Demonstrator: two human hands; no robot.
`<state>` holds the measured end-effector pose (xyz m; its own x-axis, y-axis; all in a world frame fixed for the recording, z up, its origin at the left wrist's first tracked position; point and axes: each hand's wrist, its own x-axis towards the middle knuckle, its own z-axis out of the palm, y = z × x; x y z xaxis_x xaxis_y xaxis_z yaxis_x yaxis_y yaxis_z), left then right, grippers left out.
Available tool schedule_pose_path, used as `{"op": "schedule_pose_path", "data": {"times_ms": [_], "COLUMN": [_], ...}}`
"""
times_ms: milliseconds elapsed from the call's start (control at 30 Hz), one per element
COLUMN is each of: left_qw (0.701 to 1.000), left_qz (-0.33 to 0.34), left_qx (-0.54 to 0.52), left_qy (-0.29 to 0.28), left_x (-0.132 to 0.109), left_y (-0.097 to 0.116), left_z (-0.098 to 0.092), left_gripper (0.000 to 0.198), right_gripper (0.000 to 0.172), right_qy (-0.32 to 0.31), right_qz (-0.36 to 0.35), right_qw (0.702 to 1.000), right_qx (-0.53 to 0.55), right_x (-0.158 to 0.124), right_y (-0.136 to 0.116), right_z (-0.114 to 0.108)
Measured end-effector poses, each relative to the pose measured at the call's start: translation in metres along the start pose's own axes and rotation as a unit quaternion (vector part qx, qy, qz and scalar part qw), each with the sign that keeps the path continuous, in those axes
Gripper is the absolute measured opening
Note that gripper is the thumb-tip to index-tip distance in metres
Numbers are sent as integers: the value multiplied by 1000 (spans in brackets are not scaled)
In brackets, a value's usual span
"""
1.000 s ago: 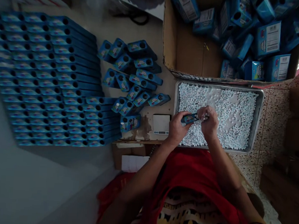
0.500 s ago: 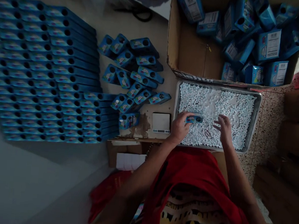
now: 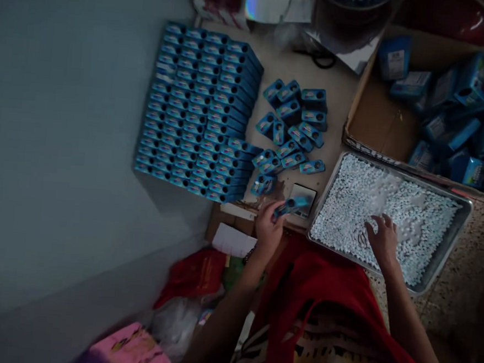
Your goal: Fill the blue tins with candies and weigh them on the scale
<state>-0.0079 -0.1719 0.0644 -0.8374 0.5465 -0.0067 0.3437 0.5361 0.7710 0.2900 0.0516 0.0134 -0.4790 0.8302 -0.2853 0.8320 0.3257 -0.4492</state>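
Head view: left hand (image 3: 268, 227) grip closed on a small blue box (image 3: 292, 205), held just over the small scale (image 3: 302, 199). Right hand (image 3: 383, 238) grip open, fingers spread on white pellets in the metal tray (image 3: 447, 262). Stacked blue boxes (image 3: 197, 112) lie beyond the left grip on the bench (image 3: 337, 127).

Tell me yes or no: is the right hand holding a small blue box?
No, the right hand rests spread on the small white pellets in the metal tray; the left hand holds the small blue box.

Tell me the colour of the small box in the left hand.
Blue, seen in the head view: the small box held by the left hand.
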Motion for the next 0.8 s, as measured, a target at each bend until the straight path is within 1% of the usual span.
{"op": "schedule_pose_path", "data": {"times_ms": [33, 67, 100, 133, 200, 267, 300, 367, 400, 467, 533, 567, 633, 667, 733, 767, 800], "left_qw": [999, 997, 996, 995, 997, 998, 999, 999, 999, 995, 988, 983, 976, 973, 964, 955, 943], "left_qz": [-10, -18, -22, -21, -6, 13, 20, 34, 45, 78, 119, 140, 189, 213, 265, 294, 326], "left_qx": [24, 42, 52, 54, 39, 15, 7, 11, 23, 60, 95, 106, 96, 79, 33, 9, -13], "left_qy": [30, 56, 71, 77, 68, 52, 44, 26, 18, 16, 38, 45, 45, 29, -19, -46, -65], "left_x": [-3, -3, 0, 7, 30, 57, 69, 85, 88, 87, 82, 81, 86, 93, 114, 127, 141], "left_y": [-10, -19, -27, -34, -45, -53, -57, -64, -66, -65, -53, -43, -17, 0, 41, 65, 89], "left_z": [-12, -21, -25, -24, -10, 12, 23, 37, 39, 35, 26, 24, 26, 32, 53, 68, 85], "left_gripper": [22, 20, 19, 19, 22, 24, 25, 26, 26, 24, 21, 21, 19, 18, 17, 17, 18], "right_gripper": [33, 33, 34, 35, 35, 33, 31, 30, 30, 32, 35, 37, 42, 45, 47, 47, 47], "right_qy": [6, 7, 5, 2, -8, 9, 35, 117, 167, 261, 325, 339, 333, 318, 263, 230, 197], "right_qz": [-6, -11, -18, -26, -45, -52, -45, -18, -7, 3, 8, 13, 33, 50, 100, 129, 154], "right_qw": [1000, 1000, 1000, 999, 999, 999, 998, 992, 985, 965, 946, 941, 942, 946, 956, 959, 961], "right_qx": [6, 13, 19, 23, 14, -13, -27, -41, -36, -11, 11, 14, -8, -31, -80, -102, -121], "right_x": [-1, -1, -2, -1, 3, 11, 15, 22, 27, 39, 58, 71, 103, 120, 153, 168, 179], "right_y": [-1, -4, -8, -13, -20, -22, -20, -14, -9, 0, 9, 13, 23, 27, 34, 35, 34], "right_z": [2, 2, 2, 0, -9, -26, -39, -70, -88, -126, -164, -182, -215, -229, -247, -250, -249]}}
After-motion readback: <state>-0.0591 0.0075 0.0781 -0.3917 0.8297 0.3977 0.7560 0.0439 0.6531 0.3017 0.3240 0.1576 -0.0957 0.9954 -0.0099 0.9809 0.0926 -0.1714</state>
